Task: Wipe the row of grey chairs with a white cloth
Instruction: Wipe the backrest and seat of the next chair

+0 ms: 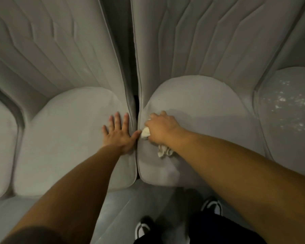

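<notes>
Your right hand (pixel 161 128) covers most of the white cloth (pixel 145 133): only a bunched end at the knuckles and a tail under the wrist show. That hand's fingers curl under, out of sight. Cannot tell whether the thumb of your left hand (pixel 118 133) touches the cloth.

The top edge cuts the backrests of both middle chairs (pixel 201 103). The far-left seat (pixel 0 147) and far-right seat (pixel 289 111) are cut by the side edges. The pale flecks (pixel 287 101) on the far-right seat are too small to identify. The gap (pixel 133 67) between the middle chairs is dark, its contents unreadable. Your shoes (pixel 142 228) are partly hidden by dark clothing.
</notes>
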